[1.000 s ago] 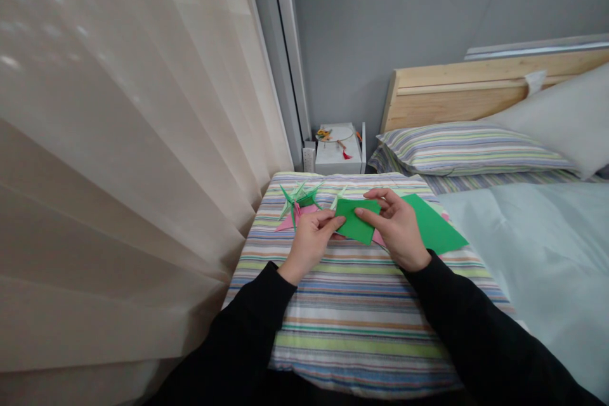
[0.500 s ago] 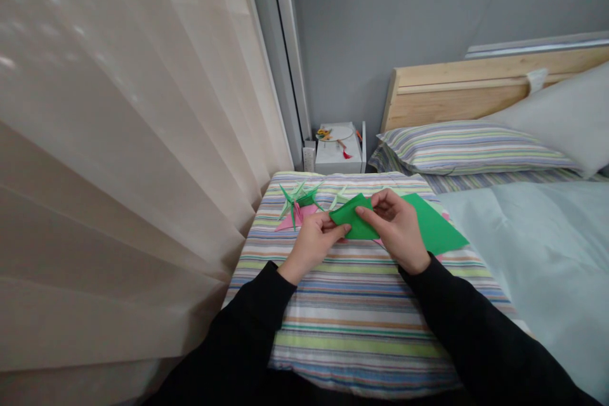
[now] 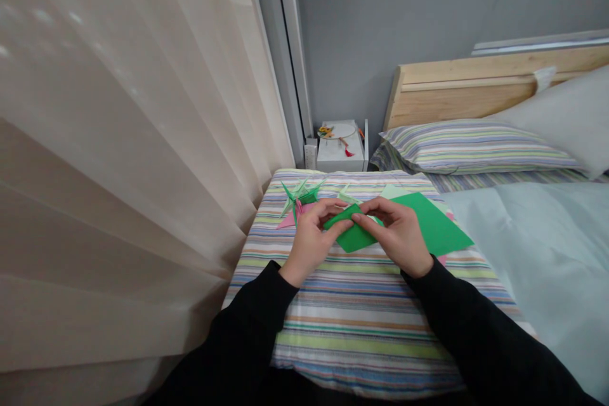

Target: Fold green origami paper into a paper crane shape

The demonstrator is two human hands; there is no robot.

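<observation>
Item: small green paper sheet (image 3: 354,238), pinched at its edges by the narrowly closed left hand (image 3: 310,242) and right hand (image 3: 398,235), above striped cotton bedding (image 3: 361,330). Also on the bedding: larger green paper sheet (image 3: 435,225); spiky green origami figure (image 3: 301,198); pink paper sheet (image 3: 289,222).

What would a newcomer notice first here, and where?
First comes the small folded piece of bright green paper, pinched between the left hand and right hand above striped fabric bedding. A larger flat green paper sheet lies right of the hands, and a spiky green origami figure sits on pink paper to their left. A tall beige curtain fills the left side.
</observation>
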